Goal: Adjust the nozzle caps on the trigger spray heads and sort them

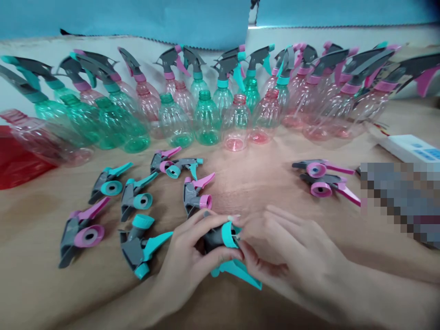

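Observation:
My left hand (192, 250) is wrapped round a grey and teal trigger spray head (228, 234). Its teal collar faces right, and the teal trigger sticks out below my fingers. My right hand (278, 243) is closed in a pinch at the collar's opening; whatever lies between those fingertips is too small and hidden to make out. Just left of my hands lies another teal spray head (135, 247), with a pink spray head (197, 197) behind. Farther left are a large pink spray head (82, 236) and several more teal and pink ones on the table.
Along the back stand several clear green bottles (207, 119) and pink bottles (236, 123), many topped with spray heads. Two pink spray heads (321, 188) lie at the right, near a white box (409, 149). A red bag or cloth (20, 165) is at the left edge.

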Tool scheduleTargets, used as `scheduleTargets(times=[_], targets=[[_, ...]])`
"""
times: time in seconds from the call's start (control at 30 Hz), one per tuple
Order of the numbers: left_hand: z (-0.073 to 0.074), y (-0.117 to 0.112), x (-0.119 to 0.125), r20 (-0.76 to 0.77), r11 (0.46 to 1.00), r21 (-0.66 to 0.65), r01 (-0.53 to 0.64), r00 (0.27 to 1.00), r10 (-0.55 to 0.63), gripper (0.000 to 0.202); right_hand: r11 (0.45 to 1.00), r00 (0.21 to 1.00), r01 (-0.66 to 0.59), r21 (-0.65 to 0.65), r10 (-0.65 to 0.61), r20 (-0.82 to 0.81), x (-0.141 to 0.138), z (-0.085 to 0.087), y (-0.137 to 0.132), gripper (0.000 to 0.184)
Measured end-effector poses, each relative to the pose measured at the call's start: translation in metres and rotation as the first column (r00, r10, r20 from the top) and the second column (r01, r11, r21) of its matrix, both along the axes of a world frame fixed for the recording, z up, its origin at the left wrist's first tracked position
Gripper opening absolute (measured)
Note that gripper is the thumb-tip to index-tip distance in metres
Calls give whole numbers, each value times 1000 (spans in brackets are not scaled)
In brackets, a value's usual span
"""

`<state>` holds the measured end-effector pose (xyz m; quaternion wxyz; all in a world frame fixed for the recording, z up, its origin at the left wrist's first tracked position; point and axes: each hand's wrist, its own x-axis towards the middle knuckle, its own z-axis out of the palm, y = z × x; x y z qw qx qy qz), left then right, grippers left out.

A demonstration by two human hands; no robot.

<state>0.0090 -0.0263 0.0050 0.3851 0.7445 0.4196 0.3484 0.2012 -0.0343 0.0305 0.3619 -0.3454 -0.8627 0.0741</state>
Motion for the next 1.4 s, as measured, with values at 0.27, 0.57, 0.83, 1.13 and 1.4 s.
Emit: scheduleTargets(times=[0.27,0.57,0.83,1.13,1.4], targets=[[1,-4,2,13,1000,26,-9,1000,8,21,992,998,-10,128,2,65,0,-3,-7,12],[-2,-3,2,77,995,99,8,997,-16,32,906,978,-11,-424,-78,-194,9,24,10,13],[-5,-1,0,112,998,50,38,993,-43,37,574,956,-252,-779,20,-294,17,34,29,11],[-4,-2,0,151,995,77,70,985,-81,34,808,983,-133,-575,34,-180,14,34,25,9],[-5,-2,0,184,991,87,97,977,-111,33,870,986,-169,-463,153,-73,16,29,18,7]])
